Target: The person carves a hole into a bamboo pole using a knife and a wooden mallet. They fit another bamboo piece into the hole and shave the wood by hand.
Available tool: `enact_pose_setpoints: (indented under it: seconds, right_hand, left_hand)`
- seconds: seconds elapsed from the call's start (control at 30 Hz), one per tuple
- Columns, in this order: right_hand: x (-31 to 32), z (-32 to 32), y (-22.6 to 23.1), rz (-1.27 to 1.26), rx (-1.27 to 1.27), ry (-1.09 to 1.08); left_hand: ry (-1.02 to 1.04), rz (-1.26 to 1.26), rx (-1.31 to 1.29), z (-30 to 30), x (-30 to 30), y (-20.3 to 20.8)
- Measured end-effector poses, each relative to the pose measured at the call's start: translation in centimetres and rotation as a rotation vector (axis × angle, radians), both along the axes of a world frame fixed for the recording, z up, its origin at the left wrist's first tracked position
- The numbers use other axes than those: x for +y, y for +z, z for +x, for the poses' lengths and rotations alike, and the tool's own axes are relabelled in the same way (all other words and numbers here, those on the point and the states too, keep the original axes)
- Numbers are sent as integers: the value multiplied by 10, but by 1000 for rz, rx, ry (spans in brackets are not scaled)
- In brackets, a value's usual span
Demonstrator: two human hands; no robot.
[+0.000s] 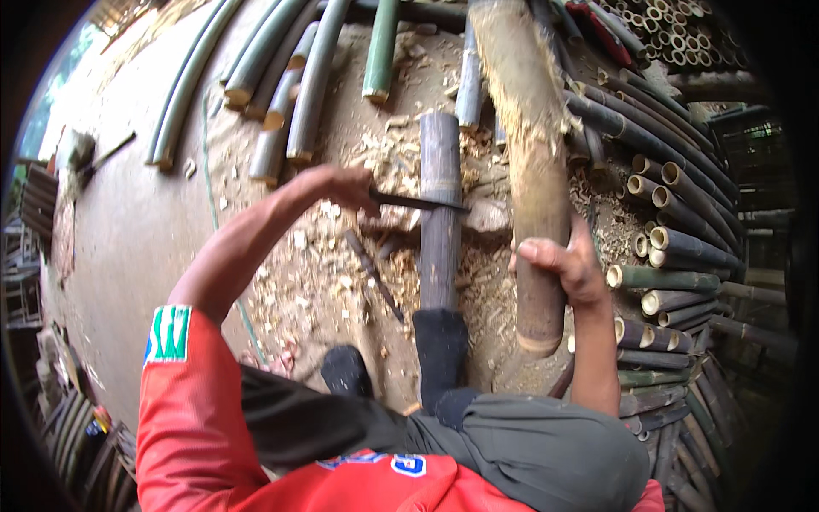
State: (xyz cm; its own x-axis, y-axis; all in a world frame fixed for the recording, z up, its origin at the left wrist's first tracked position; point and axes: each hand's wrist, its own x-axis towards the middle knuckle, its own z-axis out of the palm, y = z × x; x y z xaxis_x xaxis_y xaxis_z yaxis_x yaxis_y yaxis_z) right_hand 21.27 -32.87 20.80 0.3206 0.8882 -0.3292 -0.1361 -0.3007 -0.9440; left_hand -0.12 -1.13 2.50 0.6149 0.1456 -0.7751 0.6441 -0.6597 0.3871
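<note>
My left hand (350, 188) is closed round the handle of a dark-bladed knife (405, 201). Its blade lies crosswise over a dark bamboo pole (439, 256), at a pale ring round the middle. The near end of that pole meets my black-socked foot (439, 341). In my right hand (572, 264) is a thick wooden club (533, 188), gripped near its lower end and raised beside the pole. Its pale side is worn and frayed, and its far end runs past the top of the view.
Wood chips (316, 282) litter the ground round the pole. A thin dark stick (374, 273) lies to its left. Bamboo lengths (316, 94) fan out at the far side, and cut bamboo poles (682, 256) are stacked on the right. A green cord (213, 188) runs along the left.
</note>
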Motion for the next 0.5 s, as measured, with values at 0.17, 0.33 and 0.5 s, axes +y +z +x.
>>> enact_pose_setpoints:
  seconds: [0.17, 0.33, 0.5]
  right_hand:
    - [-11, 23, -16, -162, 43, -188]
    - [-43, 47, -27, -152, 130, -212]
    - [-43, 28, -29, -25, 337, -281]
  left_hand:
    - [-247, 121, 28, 39, -1, 47]
    - [-602, 749, -208, 67, -36, 108]
    - [107, 648, -682, -40, -100, 56]
